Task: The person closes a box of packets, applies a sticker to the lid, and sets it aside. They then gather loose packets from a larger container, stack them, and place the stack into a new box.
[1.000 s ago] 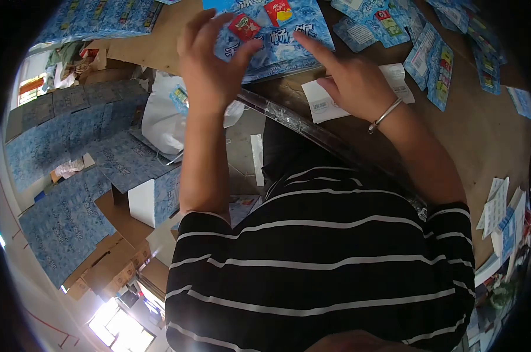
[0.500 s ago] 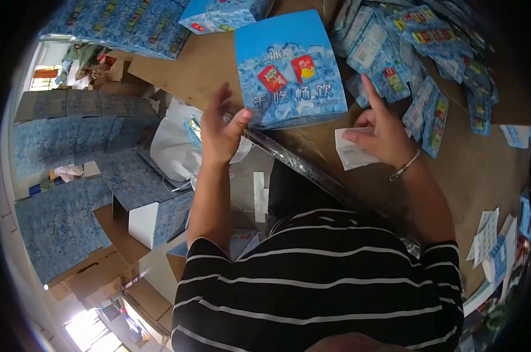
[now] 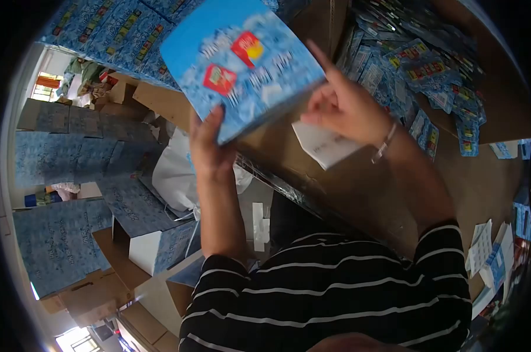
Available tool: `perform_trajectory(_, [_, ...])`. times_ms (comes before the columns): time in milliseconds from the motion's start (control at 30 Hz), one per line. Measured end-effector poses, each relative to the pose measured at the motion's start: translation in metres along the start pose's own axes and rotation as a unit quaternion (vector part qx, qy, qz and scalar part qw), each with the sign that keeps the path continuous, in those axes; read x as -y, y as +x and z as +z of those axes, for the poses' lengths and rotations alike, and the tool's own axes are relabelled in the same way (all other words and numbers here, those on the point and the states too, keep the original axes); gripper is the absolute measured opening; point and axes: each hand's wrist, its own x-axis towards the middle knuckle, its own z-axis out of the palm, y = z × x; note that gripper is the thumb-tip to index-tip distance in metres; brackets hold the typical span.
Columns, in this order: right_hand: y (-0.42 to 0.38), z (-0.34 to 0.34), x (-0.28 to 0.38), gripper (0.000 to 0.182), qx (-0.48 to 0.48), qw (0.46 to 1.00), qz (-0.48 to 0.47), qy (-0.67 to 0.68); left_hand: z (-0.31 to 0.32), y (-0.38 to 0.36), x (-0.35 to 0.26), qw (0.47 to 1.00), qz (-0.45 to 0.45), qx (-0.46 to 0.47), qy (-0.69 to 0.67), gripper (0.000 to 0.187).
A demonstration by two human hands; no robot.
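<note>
The blue box (image 3: 251,64), printed with an ice pattern and two red packets, is tilted above the brown surface. My left hand (image 3: 210,144) grips its lower left corner, thumb on the printed face. At the box's right edge is my right hand (image 3: 350,108), its index finger stretched up along that side. Its other fingers are bent and pinch a white paper (image 3: 324,144) with faint print, which hangs below them.
Many blue sachets (image 3: 418,70) lie heaped at the upper right. Stacked blue cartons (image 3: 110,35) stand at the upper left, more boxes (image 3: 60,240) at the left. A white bag (image 3: 174,176) hangs beside the table edge. Printed sheets (image 3: 481,246) lie at the lower right.
The blue box has moved left, closer to the camera, and turned askew. My left hand has taken hold of its corner. My right hand has moved left with the white paper.
</note>
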Motion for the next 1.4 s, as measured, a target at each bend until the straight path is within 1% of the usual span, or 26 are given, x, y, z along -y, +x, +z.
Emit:
perform_trajectory(33, [0.002, -0.002, 0.004, 0.087, -0.003, 1.0, 0.0, 0.001, -0.003, 0.026, -0.001, 1.0, 0.018, 0.001, -0.019, 0.06])
perform_trajectory(67, [0.003, -0.004, 0.008, 0.083, -0.04, 0.997, 0.002, -0.068, -0.005, 0.058, -0.002, 0.999, 0.035, 0.005, -0.038, 0.056])
perform_trajectory(100, [0.003, -0.007, 0.01, 0.08, -0.076, 0.988, 0.004, -0.137, -0.01, 0.089, -0.002, 0.999, 0.022, -0.005, -0.045, 0.054])
perform_trajectory(133, [-0.013, -0.009, 0.007, 0.066, -0.061, 0.989, 0.005, -0.138, -0.013, 0.12, 0.002, 0.998, 0.01, -0.015, -0.053, 0.051])
perform_trajectory(200, [-0.047, -0.012, -0.015, 0.053, -0.063, 0.982, 0.02, -0.178, -0.008, 0.169, 0.022, 0.988, 0.067, -0.137, 0.02, 0.047])
perform_trajectory(267, [-0.078, -0.017, -0.035, 0.044, -0.099, 0.961, 0.043, -0.256, 0.033, 0.169, 0.021, 0.941, -0.029, -0.328, 0.08, 0.063])
perform_trajectory(300, [-0.092, -0.022, -0.042, 0.044, -0.1, 0.96, 0.04, -0.258, 0.027, 0.177, 0.025, 0.941, -0.026, -0.328, 0.078, 0.063])
perform_trajectory(333, [-0.107, -0.027, -0.05, 0.043, -0.102, 0.96, 0.086, -0.245, 0.018, 0.186, 0.034, 0.934, -0.064, -0.265, 0.232, 0.076])
perform_trajectory(367, [-0.119, -0.03, -0.055, 0.042, -0.102, 0.958, 0.136, -0.23, 0.007, 0.192, 0.044, 0.898, -0.104, -0.197, 0.378, 0.089])
perform_trajectory(400, [-0.126, -0.033, -0.058, 0.042, -0.098, 0.958, 0.138, -0.23, 0.035, 0.177, 0.04, 0.937, -0.09, -0.301, 0.151, 0.106])
perform_trajectory(467, [-0.137, -0.037, -0.061, 0.039, -0.114, 0.94, 0.213, -0.241, 0.022, 0.191, 0.048, 0.942, -0.094, -0.29, 0.139, 0.107])
perform_trajectory(533, [-0.144, -0.037, -0.064, 0.038, -0.108, 0.942, 0.211, -0.238, 0.023, 0.192, 0.044, 0.948, -0.09, -0.278, 0.126, 0.109])
perform_trajectory(600, [-0.149, -0.034, -0.065, 0.036, -0.102, 0.944, 0.214, -0.231, 0.025, 0.184, 0.045, 0.939, -0.106, -0.264, 0.194, 0.11])
perform_trajectory(633, [-0.15, -0.033, -0.065, 0.036, -0.103, 0.945, 0.209, -0.228, 0.022, 0.184, 0.044, 0.938, -0.106, -0.265, 0.196, 0.11])
perform_trajectory(700, [-0.151, -0.031, -0.065, 0.036, -0.106, 0.947, 0.204, -0.226, 0.012, 0.19, 0.043, 0.951, -0.153, -0.21, 0.168, 0.112])
perform_trajectory(733, [-0.153, -0.031, -0.066, 0.036, -0.107, 0.946, 0.204, -0.23, 0.008, 0.194, 0.046, 0.951, -0.154, -0.209, 0.168, 0.112])
perform_trajectory(800, [-0.154, -0.031, -0.066, 0.036, -0.108, 0.945, 0.205, -0.232, 0.004, 0.2, 0.049, 0.954, -0.214, -0.201, 0.063, 0.096])
perform_trajectory(833, [-0.156, -0.031, -0.065, 0.037, -0.108, 0.942, 0.229, -0.219, 0.005, 0.2, 0.051, 0.954, -0.214, -0.202, 0.064, 0.096])
perform_trajectory(900, [-0.16, -0.03, -0.065, 0.037, -0.107, 0.939, 0.253, -0.206, 0.008, 0.198, 0.053, 0.971, -0.168, -0.157, 0.069, 0.074])
perform_trajectory(933, [-0.163, -0.03, -0.067, 0.038, -0.104, 0.939, 0.254, -0.208, 0.009, 0.196, 0.052, 0.971, -0.168, -0.157, 0.069, 0.074])
perform_trajectory(1000, [-0.166, -0.03, -0.072, 0.038, -0.103, 0.939, 0.254, -0.209, 0.01, 0.189, 0.047, 0.972, -0.159, -0.156, 0.082, 0.06])
perform_trajectory(1033, [-0.169, -0.029, -0.075, 0.038, -0.097, 0.938, 0.257, -0.212, 0.017, 0.178, 0.039, 0.971, -0.16, -0.156, 0.082, 0.06])
perform_trajectory(1100, [-0.17, -0.026, -0.076, 0.038, -0.089, 0.937, 0.261, -0.213, 0.027, 0.158, 0.024, 0.957, -0.159, -0.211, 0.117, 0.062])
perform_trajectory(1200, [-0.165, -0.024, -0.072, 0.038, -0.091, 0.942, 0.243, -0.212, 0.012, 0.161, 0.018, 0.96, -0.14, -0.202, 0.131, 0.059])
perform_trajectory(1333, [-0.152, -0.023, -0.064, 0.039, -0.082, 0.951, 0.2, -0.221, 0.02, 0.172, 0.037, 0.955, -0.118, -0.242, 0.127, 0.064])
perform_trajectory(1400, [-0.134, -0.021, -0.052, 0.04, -0.074, 0.956, 0.176, -0.221, 0.028, 0.18, 0.055, 0.936, -0.065, -0.319, 0.134, 0.075])
